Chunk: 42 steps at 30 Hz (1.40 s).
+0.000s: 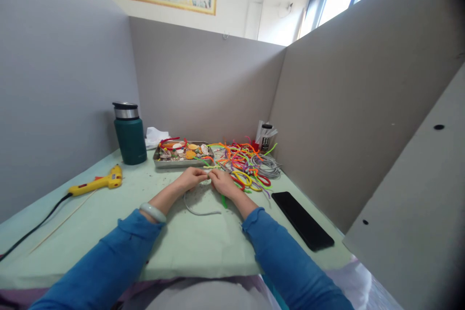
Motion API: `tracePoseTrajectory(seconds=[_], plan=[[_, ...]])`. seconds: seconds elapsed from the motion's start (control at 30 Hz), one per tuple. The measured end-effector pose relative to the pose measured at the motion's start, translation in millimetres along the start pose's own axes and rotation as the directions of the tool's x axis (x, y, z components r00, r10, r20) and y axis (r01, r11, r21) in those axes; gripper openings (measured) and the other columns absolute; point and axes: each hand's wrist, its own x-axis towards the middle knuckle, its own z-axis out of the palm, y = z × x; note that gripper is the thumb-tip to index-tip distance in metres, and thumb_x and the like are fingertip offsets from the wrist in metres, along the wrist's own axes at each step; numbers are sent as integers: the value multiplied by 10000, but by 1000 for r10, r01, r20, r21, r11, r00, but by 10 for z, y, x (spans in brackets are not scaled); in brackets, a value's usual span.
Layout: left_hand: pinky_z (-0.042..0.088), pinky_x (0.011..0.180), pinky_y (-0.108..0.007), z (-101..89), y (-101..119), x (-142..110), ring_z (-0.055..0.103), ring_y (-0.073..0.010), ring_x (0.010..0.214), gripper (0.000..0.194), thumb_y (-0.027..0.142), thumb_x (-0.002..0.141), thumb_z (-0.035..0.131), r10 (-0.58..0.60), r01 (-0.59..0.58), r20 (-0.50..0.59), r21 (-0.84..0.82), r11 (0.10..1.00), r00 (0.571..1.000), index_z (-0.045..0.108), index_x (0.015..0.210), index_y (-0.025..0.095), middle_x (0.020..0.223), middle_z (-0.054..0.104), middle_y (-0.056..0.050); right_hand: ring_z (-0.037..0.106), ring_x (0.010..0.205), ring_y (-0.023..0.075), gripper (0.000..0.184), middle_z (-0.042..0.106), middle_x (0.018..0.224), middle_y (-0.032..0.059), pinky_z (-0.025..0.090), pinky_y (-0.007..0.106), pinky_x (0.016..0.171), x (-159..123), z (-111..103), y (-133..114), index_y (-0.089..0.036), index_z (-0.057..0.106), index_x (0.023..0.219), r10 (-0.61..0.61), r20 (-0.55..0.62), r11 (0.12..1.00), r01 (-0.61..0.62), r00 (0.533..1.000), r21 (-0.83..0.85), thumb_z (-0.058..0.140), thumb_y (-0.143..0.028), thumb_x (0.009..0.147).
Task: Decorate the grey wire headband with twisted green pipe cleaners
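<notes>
Two narrow pinches, left hand (pixel 190 178) beside right hand (pixel 222 182) (anything held, unclear)

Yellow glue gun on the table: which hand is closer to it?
Left. The left hand is to the right of the yellow glue gun, across some green tabletop; the right hand is farther right, past the left one.

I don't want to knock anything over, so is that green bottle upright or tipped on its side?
Upright: the green bottle stands on its base, its dark lid on top.
</notes>
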Motion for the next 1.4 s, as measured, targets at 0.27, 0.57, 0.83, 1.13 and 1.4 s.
tracePoseTrajectory(seconds=[0.27,0.57,0.83,1.13,1.4], plan=[[193,343,-207,-4,-6,-3,258,-43,339,389,422,715,585,5,-5,13,7,1000,1000,666,888,83,460,390,65,537,657,146,272,609,648,20,356,230,602,-4,-4,-18,-177,633,780,22,11,1000,-22,1000,-6,397,-266,881],[200,355,-213,-9,11,-12,255,-41,347,435,461,688,610,7,-7,5,13,1000,1000,670,885,77,468,403,60,530,656,146,275,607,651,21,350,230,601,-5,-8,-33,-174,637,775,17,5,1000,-17,1000,-15,404,-275,881],[195,359,-207,-19,-55,21,259,-41,349,474,499,680,607,27,-28,28,19,999,999,670,905,87,458,402,61,532,660,146,275,615,666,21,348,229,597,-8,-3,-20,-175,636,787,2,2,1000,-2,1000,-7,401,-281,883],[193,359,-214,-12,1,-9,256,-44,346,457,478,675,618,10,-10,2,25,1000,1000,675,886,77,450,400,61,533,649,142,267,601,630,14,349,223,585,-1,5,-6,-177,635,776,4,-3,1000,-4,1000,-9,406,-265,879],[186,361,-216,-19,-18,3,253,-45,345,441,459,686,613,-5,5,-9,27,1000,1000,677,908,83,450,403,59,531,656,144,274,607,644,18,355,229,608,-12,-13,-37,-173,629,761,-1,11,1000,1,1000,0,394,-252,877]])
